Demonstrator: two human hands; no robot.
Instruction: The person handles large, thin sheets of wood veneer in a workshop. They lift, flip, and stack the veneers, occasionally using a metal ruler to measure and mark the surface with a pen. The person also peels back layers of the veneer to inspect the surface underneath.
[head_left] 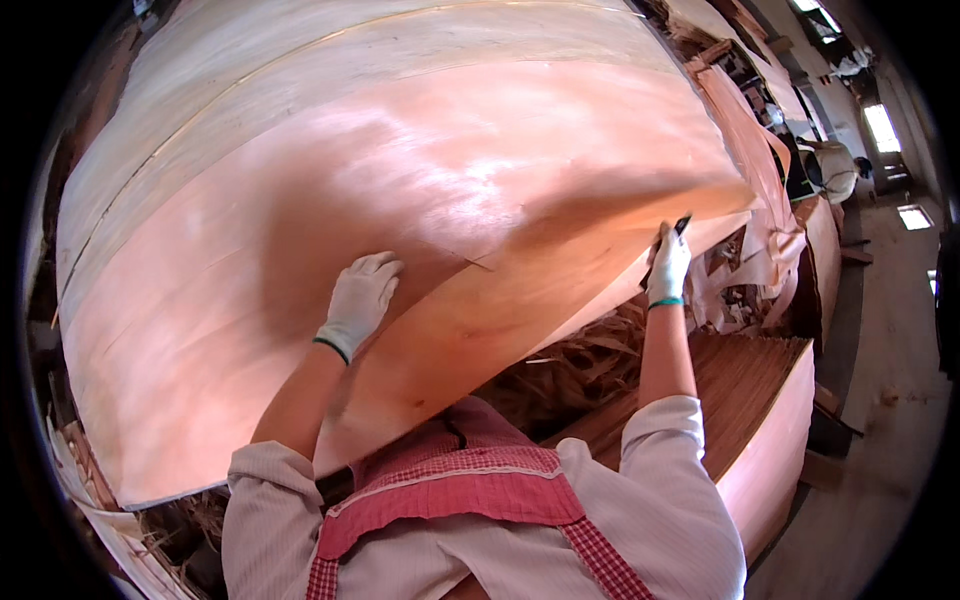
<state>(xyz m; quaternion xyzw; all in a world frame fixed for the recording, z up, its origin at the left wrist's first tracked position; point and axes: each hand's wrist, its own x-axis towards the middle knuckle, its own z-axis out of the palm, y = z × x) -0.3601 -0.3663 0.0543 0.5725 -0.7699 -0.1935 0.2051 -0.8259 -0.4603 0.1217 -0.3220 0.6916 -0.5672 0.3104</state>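
Observation:
A broad, pinkish wood veneer sheet (470,120) spreads in front of me, its near right part raised or bent over and showing a darker orange face. My left hand (362,300), in a white glove with a green cuff, lies on the sheet beside this orange part, fingers loosely stretched. My right hand (668,265), gloved the same way, is closed at the sheet's right edge around a small black tool (683,223). Only a dark end sticks out above the fingers, so its kind cannot be told. Whether this hand also grips the veneer is hidden.
Beneath and right of the sheet lie crumpled veneer scraps (590,360). A tall stack of veneer (745,385) stands by my right arm. Torn strips (745,265) hang beyond the right hand. A concrete floor (900,380) runs along the far right.

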